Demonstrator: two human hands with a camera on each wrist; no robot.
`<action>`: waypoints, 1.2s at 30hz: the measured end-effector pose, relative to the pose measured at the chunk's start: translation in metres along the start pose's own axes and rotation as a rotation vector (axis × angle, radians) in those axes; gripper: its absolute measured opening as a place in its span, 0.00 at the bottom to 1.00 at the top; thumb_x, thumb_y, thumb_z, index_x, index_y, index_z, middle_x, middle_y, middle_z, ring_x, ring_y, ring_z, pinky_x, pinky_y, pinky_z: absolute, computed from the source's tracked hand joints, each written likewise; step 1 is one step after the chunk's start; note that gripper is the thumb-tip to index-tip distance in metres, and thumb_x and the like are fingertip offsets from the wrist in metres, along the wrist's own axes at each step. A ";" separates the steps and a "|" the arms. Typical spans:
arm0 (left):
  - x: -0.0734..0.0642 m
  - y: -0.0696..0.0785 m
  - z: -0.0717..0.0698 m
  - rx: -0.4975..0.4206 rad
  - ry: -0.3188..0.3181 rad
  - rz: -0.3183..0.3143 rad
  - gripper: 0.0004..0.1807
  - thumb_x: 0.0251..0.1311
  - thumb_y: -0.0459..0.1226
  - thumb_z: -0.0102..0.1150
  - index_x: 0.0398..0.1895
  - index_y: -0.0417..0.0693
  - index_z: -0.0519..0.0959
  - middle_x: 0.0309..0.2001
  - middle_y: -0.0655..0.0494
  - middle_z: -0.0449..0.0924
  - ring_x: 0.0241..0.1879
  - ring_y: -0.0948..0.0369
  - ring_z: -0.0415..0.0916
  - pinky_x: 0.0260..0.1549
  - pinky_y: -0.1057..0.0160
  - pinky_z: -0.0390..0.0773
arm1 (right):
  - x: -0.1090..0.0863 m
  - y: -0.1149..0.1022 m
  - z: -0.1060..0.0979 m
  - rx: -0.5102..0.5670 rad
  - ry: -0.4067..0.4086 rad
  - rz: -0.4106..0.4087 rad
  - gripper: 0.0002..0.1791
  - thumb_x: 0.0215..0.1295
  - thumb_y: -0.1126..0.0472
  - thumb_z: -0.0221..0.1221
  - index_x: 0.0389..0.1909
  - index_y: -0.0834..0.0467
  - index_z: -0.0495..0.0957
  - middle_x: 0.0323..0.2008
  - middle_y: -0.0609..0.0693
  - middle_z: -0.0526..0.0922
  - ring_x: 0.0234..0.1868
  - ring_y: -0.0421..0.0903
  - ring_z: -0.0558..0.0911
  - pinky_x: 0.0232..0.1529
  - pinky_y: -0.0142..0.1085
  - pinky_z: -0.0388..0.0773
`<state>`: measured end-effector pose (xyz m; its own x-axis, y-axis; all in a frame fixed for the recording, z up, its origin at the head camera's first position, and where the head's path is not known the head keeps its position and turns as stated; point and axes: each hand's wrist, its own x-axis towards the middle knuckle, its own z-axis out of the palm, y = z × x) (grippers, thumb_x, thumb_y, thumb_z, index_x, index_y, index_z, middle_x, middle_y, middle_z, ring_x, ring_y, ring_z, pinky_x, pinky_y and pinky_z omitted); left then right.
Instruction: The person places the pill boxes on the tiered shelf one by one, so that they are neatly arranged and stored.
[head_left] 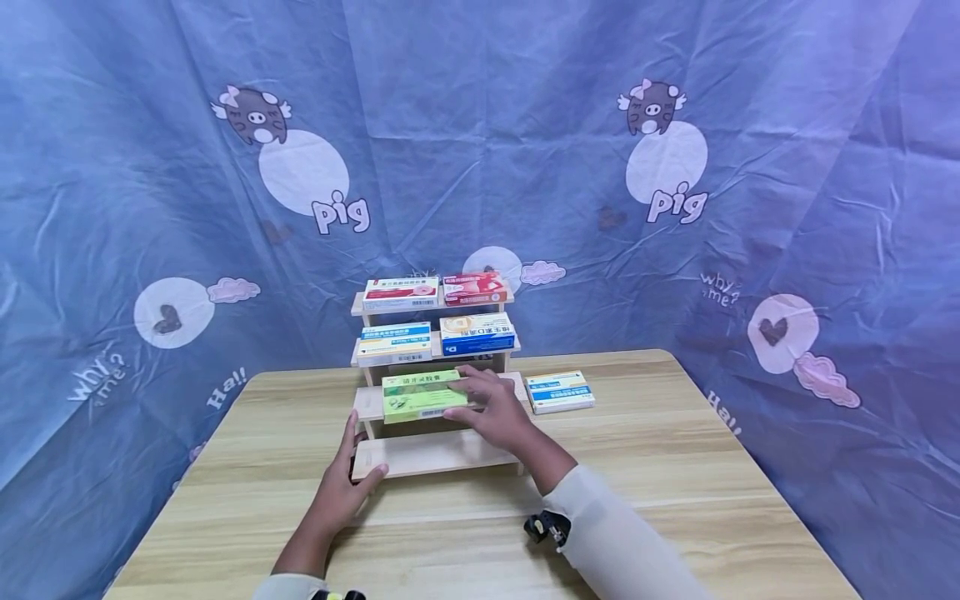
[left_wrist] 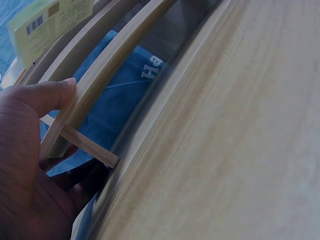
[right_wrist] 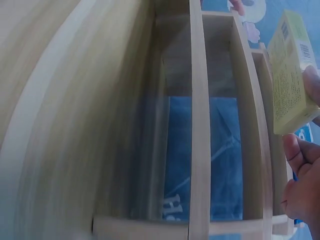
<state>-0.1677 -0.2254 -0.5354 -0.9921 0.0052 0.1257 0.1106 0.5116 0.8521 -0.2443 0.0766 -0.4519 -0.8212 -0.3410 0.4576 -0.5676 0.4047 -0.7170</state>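
My right hand [head_left: 491, 412] pinches the right end of a green medicine box [head_left: 420, 395], which is at the second-lowest step of a wooden tiered display rack [head_left: 435, 454]. In the right wrist view the box [right_wrist: 290, 75] appears tilted beside the steps, with fingertips at its edge. My left hand [head_left: 341, 487] grips the left end of the lowest step. The left wrist view shows the thumb [left_wrist: 65, 92] on that board's edge and the other fingers beneath, partly hidden.
On the rack's upper steps sit a red-and-white box [head_left: 401, 293], a red box [head_left: 475, 288], a blue-and-white box [head_left: 393, 340] and a vitamin D box [head_left: 477, 332]. Another blue-and-white box [head_left: 560, 392] lies on the wooden table [head_left: 675, 483], right of the rack. Blue printed cloth [head_left: 480, 167] hangs behind.
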 end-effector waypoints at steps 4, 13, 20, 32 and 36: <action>-0.001 0.001 0.000 -0.001 0.003 0.001 0.61 0.75 0.46 0.69 0.92 0.65 0.31 0.85 0.30 0.57 0.80 0.32 0.65 0.77 0.32 0.65 | 0.003 -0.006 0.011 -0.012 -0.003 0.031 0.26 0.64 0.51 0.78 0.62 0.53 0.89 0.77 0.57 0.77 0.80 0.67 0.72 0.81 0.72 0.55; 0.000 0.001 0.000 -0.001 0.006 0.018 0.60 0.75 0.47 0.68 0.92 0.66 0.31 0.84 0.32 0.59 0.80 0.33 0.66 0.76 0.32 0.67 | 0.009 -0.013 0.030 -0.109 -0.017 0.006 0.26 0.65 0.48 0.77 0.63 0.50 0.88 0.77 0.56 0.78 0.80 0.69 0.72 0.77 0.70 0.57; -0.001 0.002 0.000 0.003 0.017 0.034 0.61 0.75 0.45 0.69 0.92 0.64 0.32 0.83 0.30 0.61 0.79 0.33 0.67 0.76 0.33 0.66 | 0.014 -0.012 0.038 -0.170 -0.013 -0.009 0.26 0.67 0.45 0.76 0.64 0.49 0.88 0.76 0.56 0.79 0.74 0.56 0.79 0.73 0.70 0.61; -0.001 0.005 0.000 0.012 0.013 0.027 0.61 0.75 0.45 0.69 0.92 0.64 0.31 0.84 0.28 0.58 0.81 0.31 0.62 0.78 0.29 0.61 | 0.016 -0.012 0.042 -0.281 -0.015 -0.026 0.28 0.66 0.42 0.75 0.64 0.48 0.88 0.76 0.56 0.79 0.70 0.54 0.80 0.69 0.68 0.67; -0.001 0.003 0.001 0.017 0.017 0.031 0.61 0.75 0.45 0.69 0.92 0.61 0.32 0.83 0.28 0.59 0.81 0.32 0.64 0.78 0.32 0.64 | 0.016 -0.011 0.044 -0.289 -0.018 -0.014 0.28 0.67 0.41 0.74 0.64 0.48 0.87 0.76 0.57 0.79 0.71 0.55 0.80 0.72 0.74 0.64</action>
<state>-0.1666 -0.2228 -0.5330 -0.9869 0.0065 0.1612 0.1404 0.5263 0.8386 -0.2488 0.0291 -0.4596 -0.8135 -0.3623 0.4549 -0.5743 0.6238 -0.5301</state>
